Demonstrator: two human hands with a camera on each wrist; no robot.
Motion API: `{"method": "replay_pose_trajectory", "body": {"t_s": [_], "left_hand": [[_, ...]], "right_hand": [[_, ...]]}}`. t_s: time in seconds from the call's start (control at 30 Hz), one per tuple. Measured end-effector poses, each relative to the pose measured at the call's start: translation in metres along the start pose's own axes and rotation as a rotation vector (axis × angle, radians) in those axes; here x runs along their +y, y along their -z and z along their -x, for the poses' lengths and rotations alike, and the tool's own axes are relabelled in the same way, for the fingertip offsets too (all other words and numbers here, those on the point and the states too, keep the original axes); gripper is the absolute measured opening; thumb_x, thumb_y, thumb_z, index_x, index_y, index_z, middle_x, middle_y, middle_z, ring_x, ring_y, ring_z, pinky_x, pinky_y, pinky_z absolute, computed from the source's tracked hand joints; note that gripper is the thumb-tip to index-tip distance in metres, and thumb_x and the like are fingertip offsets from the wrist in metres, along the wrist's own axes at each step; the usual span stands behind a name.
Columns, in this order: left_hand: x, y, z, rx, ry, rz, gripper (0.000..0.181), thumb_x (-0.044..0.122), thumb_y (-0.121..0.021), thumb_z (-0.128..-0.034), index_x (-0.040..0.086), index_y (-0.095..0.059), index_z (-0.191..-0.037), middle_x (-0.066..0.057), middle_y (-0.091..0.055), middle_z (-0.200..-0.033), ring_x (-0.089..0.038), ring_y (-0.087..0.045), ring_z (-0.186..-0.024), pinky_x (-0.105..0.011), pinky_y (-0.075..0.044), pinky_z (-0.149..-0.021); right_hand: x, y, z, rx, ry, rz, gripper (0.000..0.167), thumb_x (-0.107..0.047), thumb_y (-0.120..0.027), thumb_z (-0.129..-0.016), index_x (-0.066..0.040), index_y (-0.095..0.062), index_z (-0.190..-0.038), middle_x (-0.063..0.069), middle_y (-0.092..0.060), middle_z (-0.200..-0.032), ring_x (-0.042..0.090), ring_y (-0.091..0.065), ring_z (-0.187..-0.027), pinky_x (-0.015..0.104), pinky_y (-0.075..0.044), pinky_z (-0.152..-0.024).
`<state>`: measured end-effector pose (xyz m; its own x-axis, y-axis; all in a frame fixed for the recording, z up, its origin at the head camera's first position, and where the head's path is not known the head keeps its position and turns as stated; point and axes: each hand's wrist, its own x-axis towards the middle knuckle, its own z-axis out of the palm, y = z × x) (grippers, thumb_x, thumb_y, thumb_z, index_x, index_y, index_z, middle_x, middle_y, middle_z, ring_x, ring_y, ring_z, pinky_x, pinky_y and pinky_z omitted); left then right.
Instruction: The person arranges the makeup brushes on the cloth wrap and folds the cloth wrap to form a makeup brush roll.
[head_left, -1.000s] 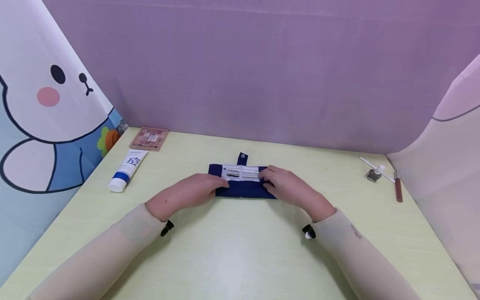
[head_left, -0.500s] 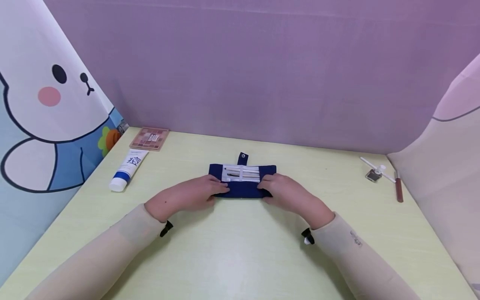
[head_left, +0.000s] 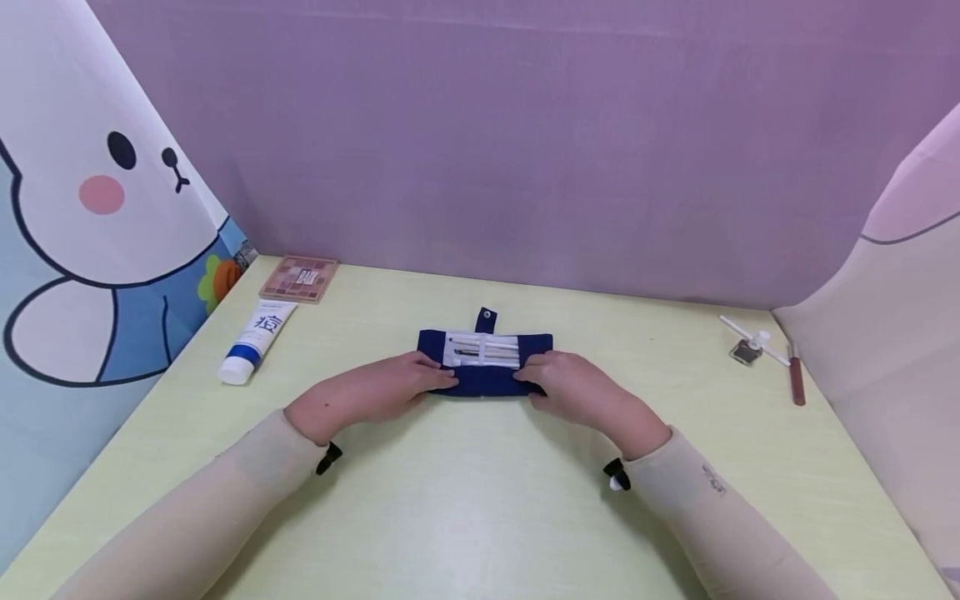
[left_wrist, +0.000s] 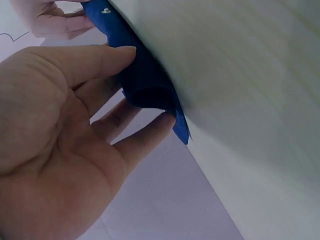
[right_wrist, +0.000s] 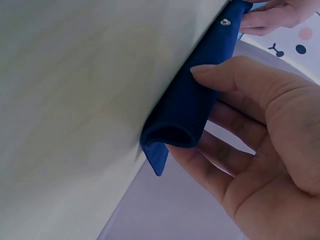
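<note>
A navy fabric roll pouch (head_left: 483, 381) lies partly rolled at the table's middle, its near part folded over. Several slim white-handled tools (head_left: 491, 351) sit under a band on its pale lining; their kind is too small to tell. At the back sticks out a short snap strap (head_left: 486, 320). My left hand (head_left: 382, 387) grips the left end of the fold, and my right hand (head_left: 581, 387) grips the right end. The left wrist view shows the thumb on the fold's near side and fingers beyond it. In the right wrist view the rolled end (right_wrist: 172, 134) forms a hollow loop.
At left lie a white tube with a blue band (head_left: 257, 342) and a pinkish palette (head_left: 298, 278). On the right are a small dark square bottle (head_left: 746, 352), a thin white stick (head_left: 776, 357) and a brown-handled tool (head_left: 797, 381). A purple cloth (head_left: 525, 150) hangs behind.
My right hand has shifted from the pouch's right side by the tools down to the near fold. My left hand has moved only slightly. The fold has stayed nearly in place.
</note>
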<state>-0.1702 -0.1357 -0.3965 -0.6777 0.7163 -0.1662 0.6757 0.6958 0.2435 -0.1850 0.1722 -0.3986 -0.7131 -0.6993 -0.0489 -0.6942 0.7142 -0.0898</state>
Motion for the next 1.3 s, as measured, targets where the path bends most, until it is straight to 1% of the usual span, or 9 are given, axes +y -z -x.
{"method": "replay_pose_trajectory", "body": {"t_s": [0.23,0.47,0.57,0.7,0.77,0.87,1.0,1.13,1.3], "left_hand": [[-0.001,0.002,0.006,-0.026,-0.036,0.043,0.044,0.003,-0.058,-0.1086,0.015,-0.063,-0.15,-0.008,-0.067,-0.151,-0.026,-0.065,-0.135,-0.042,-0.057,-0.111],[0.006,0.011,0.012,-0.134,-0.007,0.07,0.044,0.006,-0.06,-0.1082,0.022,-0.066,-0.149,-0.003,-0.07,-0.145,-0.018,-0.064,-0.127,-0.039,-0.057,-0.109],[0.01,0.014,0.015,-0.178,0.005,0.083,0.044,0.008,-0.061,-0.1073,0.026,-0.067,-0.147,-0.003,-0.071,-0.14,-0.012,-0.061,-0.115,-0.033,-0.056,-0.1],[0.013,0.019,0.018,-0.236,0.005,0.137,0.043,0.013,-0.062,-0.107,0.03,-0.067,-0.146,0.0,-0.073,-0.134,-0.009,-0.057,-0.094,-0.027,-0.051,-0.084],[0.013,0.021,0.019,-0.264,0.017,0.188,0.043,0.015,-0.062,-0.1073,0.033,-0.067,-0.146,0.002,-0.072,-0.139,-0.007,-0.056,-0.093,-0.026,-0.048,-0.079],[0.011,0.022,0.019,-0.297,0.036,0.258,0.042,0.018,-0.061,-0.1082,0.034,-0.066,-0.146,0.007,-0.068,-0.149,-0.005,-0.053,-0.076,-0.024,-0.046,-0.073],[0.008,0.023,0.02,-0.304,0.043,0.309,0.042,0.019,-0.059,-0.1086,0.034,-0.066,-0.147,0.009,-0.07,-0.143,-0.006,-0.034,-0.051,-0.023,-0.041,-0.061],[0.006,0.023,0.021,-0.289,0.02,0.304,0.041,0.019,-0.059,-0.1086,0.034,-0.066,-0.147,0.01,-0.071,-0.136,-0.004,-0.033,-0.049,-0.021,-0.04,-0.059],[0.001,0.023,0.02,-0.268,0.005,0.309,0.042,0.019,-0.057,-0.1091,0.035,-0.065,-0.148,0.009,-0.071,-0.131,-0.004,-0.034,-0.049,-0.022,-0.042,-0.058]], "right_hand": [[-0.003,0.006,0.005,-0.044,0.02,-0.046,0.03,-0.009,-0.075,-0.095,-0.009,-0.079,-0.124,0.008,-0.078,-0.121,0.025,-0.076,-0.113,0.045,-0.063,-0.099],[-0.004,0.013,0.012,-0.119,0.053,-0.132,0.03,-0.011,-0.074,-0.097,-0.01,-0.079,-0.126,0.005,-0.079,-0.126,0.025,-0.074,-0.12,0.044,-0.061,-0.103],[-0.002,0.015,0.015,-0.154,0.084,-0.2,0.03,-0.012,-0.073,-0.097,-0.011,-0.079,-0.127,0.004,-0.079,-0.127,0.023,-0.074,-0.12,0.044,-0.061,-0.104],[0.004,0.015,0.017,-0.203,0.11,-0.317,0.031,-0.013,-0.072,-0.097,-0.015,-0.079,-0.127,-0.002,-0.078,-0.124,0.013,-0.072,-0.108,0.035,-0.061,-0.097],[0.007,0.015,0.018,-0.233,0.117,-0.39,0.031,-0.014,-0.071,-0.097,-0.016,-0.079,-0.127,-0.004,-0.077,-0.123,0.009,-0.067,-0.097,0.029,-0.058,-0.089],[0.012,0.015,0.019,-0.274,0.12,-0.489,0.031,-0.015,-0.071,-0.098,-0.016,-0.078,-0.128,-0.005,-0.076,-0.121,0.006,-0.058,-0.085,0.023,-0.053,-0.08],[0.016,0.015,0.019,-0.298,0.123,-0.537,0.031,-0.02,-0.071,-0.1,-0.016,-0.077,-0.13,-0.004,-0.076,-0.123,0.004,-0.061,-0.089,0.024,-0.055,-0.083],[0.019,0.015,0.019,-0.311,0.111,-0.55,0.032,-0.023,-0.071,-0.101,-0.018,-0.077,-0.131,-0.005,-0.076,-0.129,0.004,-0.066,-0.1,0.027,-0.056,-0.091],[0.022,0.015,0.016,-0.31,0.113,-0.574,0.031,-0.022,-0.071,-0.101,-0.016,-0.077,-0.13,-0.005,-0.077,-0.119,0.005,-0.064,-0.091,0.024,-0.055,-0.085]]}}
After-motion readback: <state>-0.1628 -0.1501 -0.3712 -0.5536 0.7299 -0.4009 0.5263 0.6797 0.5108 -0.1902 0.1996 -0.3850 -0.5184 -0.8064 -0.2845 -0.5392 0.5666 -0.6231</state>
